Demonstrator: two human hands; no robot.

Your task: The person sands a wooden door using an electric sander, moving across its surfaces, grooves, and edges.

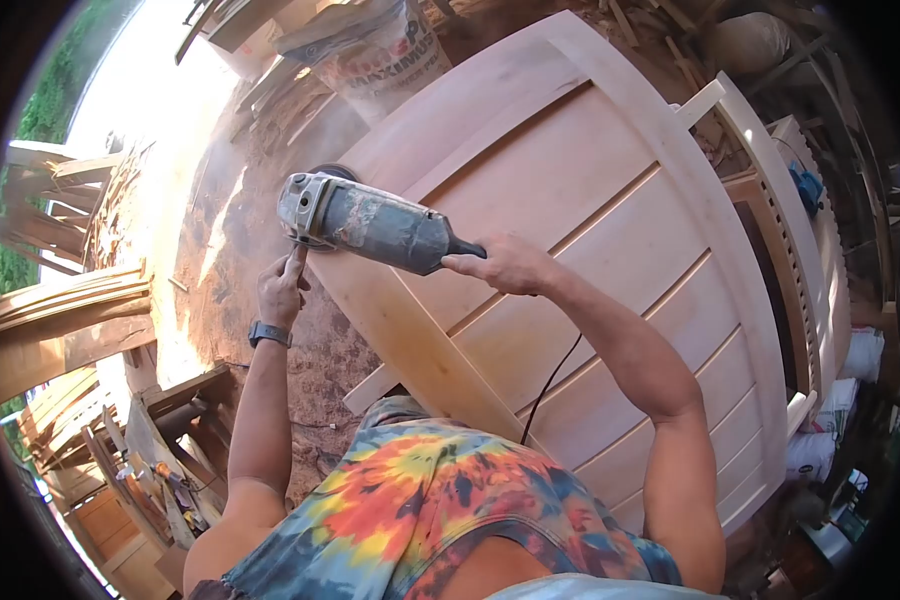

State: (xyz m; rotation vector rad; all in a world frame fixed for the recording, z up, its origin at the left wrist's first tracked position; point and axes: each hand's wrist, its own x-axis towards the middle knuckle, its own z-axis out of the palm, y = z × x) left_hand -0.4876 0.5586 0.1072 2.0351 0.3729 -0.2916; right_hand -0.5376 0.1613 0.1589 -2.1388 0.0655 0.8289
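Observation:
An angle grinder (380, 225) with a worn, dusty grey body lies across the near left part of a large wooden panel door (590, 200). Its round disc (336, 172) shows partly behind the metal head, over the panel's left edge. My right hand (510, 264) is closed around the rear end of the grinder. My left hand (282, 290), with a watch (270, 333) on the wrist, is closed around the side handle (297, 258) below the head. A black cord (552, 378) runs over the panel toward my body. The disc's contact face is hidden.
A printed sack (380, 60) stands beyond the panel. More wooden frames (770, 200) lean at the right, with a blue tool (806, 188) on one. Stacked boards (70, 310) and offcuts (160, 480) lie at the left. Dust covers the ground (320, 370).

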